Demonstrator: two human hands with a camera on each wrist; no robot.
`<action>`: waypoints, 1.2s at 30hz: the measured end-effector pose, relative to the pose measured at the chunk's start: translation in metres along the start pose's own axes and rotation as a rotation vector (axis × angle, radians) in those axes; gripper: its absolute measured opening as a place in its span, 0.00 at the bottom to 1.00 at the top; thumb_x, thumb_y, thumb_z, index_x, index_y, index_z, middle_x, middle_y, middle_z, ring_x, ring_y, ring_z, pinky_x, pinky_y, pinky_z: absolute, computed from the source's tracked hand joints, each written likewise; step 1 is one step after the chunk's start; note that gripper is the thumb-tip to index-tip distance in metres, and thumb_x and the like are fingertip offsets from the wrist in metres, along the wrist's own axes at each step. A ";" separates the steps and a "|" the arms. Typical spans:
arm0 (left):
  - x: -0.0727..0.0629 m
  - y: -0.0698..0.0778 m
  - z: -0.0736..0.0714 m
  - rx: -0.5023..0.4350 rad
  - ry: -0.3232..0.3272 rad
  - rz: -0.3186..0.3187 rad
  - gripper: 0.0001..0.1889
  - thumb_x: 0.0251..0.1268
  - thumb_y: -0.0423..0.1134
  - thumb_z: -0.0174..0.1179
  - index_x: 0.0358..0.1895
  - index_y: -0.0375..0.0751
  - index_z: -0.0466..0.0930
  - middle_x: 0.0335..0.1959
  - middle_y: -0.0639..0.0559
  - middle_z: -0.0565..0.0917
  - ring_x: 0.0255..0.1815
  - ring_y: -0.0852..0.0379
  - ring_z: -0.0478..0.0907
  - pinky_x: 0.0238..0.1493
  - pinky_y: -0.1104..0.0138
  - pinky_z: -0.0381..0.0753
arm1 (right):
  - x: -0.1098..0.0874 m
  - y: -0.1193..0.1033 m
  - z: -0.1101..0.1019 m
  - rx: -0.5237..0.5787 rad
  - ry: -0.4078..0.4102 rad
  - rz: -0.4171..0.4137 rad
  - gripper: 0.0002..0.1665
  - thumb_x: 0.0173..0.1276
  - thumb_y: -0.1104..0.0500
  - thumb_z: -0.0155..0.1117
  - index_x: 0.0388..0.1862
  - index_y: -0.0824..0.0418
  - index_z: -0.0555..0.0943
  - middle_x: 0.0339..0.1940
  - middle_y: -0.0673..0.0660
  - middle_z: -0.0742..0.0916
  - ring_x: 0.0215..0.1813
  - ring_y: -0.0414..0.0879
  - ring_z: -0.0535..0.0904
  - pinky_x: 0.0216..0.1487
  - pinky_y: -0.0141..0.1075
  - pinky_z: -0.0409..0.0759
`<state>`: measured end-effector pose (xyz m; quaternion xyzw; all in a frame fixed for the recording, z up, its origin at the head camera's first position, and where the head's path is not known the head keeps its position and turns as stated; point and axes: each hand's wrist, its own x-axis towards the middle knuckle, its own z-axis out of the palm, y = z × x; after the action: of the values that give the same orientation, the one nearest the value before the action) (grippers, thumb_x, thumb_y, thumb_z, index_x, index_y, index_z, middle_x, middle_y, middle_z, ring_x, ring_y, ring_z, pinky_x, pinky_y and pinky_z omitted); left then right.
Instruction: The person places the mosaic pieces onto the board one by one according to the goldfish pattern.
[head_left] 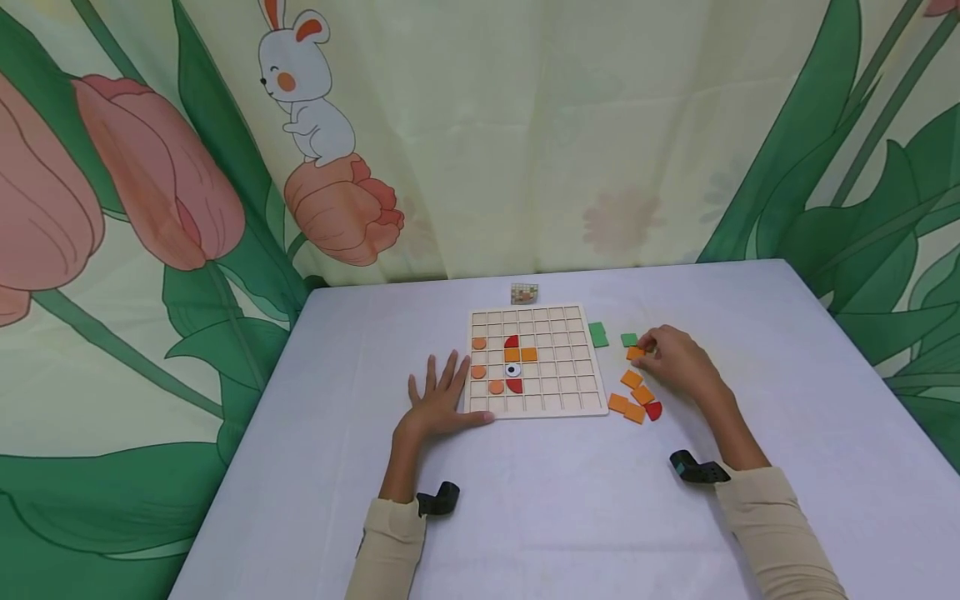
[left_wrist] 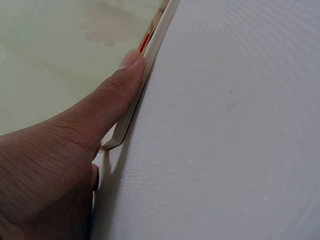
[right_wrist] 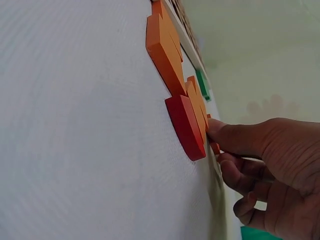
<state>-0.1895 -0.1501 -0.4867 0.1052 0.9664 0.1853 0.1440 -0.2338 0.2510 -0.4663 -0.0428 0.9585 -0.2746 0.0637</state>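
Note:
A white grid board (head_left: 555, 402) lies on the table, with orange squares, red quarter-round pieces, peach discs and an eye piece (head_left: 513, 369) in some of its cells. My left hand (head_left: 437, 407) rests at the board's near left corner, its fingers spread along the left side. In the left wrist view, the thumb (left_wrist: 117, 90) of that hand touches the board's edge. Right of the board, my right hand (head_left: 678, 360) pinches an orange square tile (head_left: 634, 353) between thumb and fingers, close to the tabletop. The fingertips partly hide this tile.
Several loose orange squares (head_left: 632, 379) and a red quarter-round piece (head_left: 654, 411) lie near the right hand. Green pieces (head_left: 597, 334) sit beside the board's right edge. Behind the board is a small picture card (head_left: 524, 293). A printed curtain (head_left: 487, 167) hangs behind the table.

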 end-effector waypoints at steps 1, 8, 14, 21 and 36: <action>0.000 0.000 0.000 0.004 0.003 0.001 0.59 0.51 0.74 0.60 0.80 0.56 0.37 0.81 0.52 0.34 0.77 0.43 0.19 0.67 0.36 0.23 | 0.000 0.000 0.000 -0.001 -0.001 -0.001 0.21 0.65 0.58 0.69 0.49 0.72 0.79 0.41 0.65 0.81 0.41 0.55 0.74 0.42 0.43 0.78; 0.002 -0.001 0.001 0.008 0.007 0.002 0.59 0.51 0.74 0.60 0.80 0.55 0.38 0.81 0.52 0.34 0.77 0.43 0.19 0.67 0.35 0.23 | -0.002 0.001 -0.001 -0.016 -0.002 -0.043 0.18 0.65 0.59 0.68 0.49 0.70 0.81 0.37 0.61 0.80 0.38 0.53 0.73 0.38 0.39 0.76; 0.002 -0.001 0.001 0.007 0.009 0.001 0.59 0.50 0.74 0.60 0.80 0.55 0.38 0.81 0.52 0.35 0.77 0.42 0.19 0.67 0.35 0.23 | -0.004 0.001 0.000 -0.021 0.016 -0.046 0.18 0.66 0.57 0.68 0.48 0.69 0.80 0.37 0.59 0.80 0.38 0.51 0.73 0.36 0.38 0.76; 0.001 0.000 0.000 0.010 -0.007 -0.008 0.59 0.51 0.74 0.60 0.80 0.55 0.37 0.81 0.52 0.34 0.77 0.43 0.19 0.67 0.36 0.23 | -0.004 0.002 0.000 -0.027 0.032 -0.080 0.19 0.65 0.54 0.69 0.47 0.67 0.80 0.36 0.58 0.80 0.36 0.50 0.73 0.35 0.37 0.75; 0.000 -0.001 0.002 -0.020 0.022 0.010 0.59 0.49 0.74 0.61 0.80 0.55 0.40 0.81 0.52 0.36 0.77 0.42 0.20 0.67 0.35 0.23 | 0.002 -0.023 0.009 0.035 0.003 -0.176 0.17 0.66 0.55 0.68 0.48 0.64 0.81 0.42 0.58 0.80 0.39 0.50 0.73 0.36 0.35 0.78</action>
<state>-0.1891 -0.1505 -0.4894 0.1066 0.9655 0.1967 0.1333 -0.2337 0.2265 -0.4615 -0.1252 0.9462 -0.2959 0.0388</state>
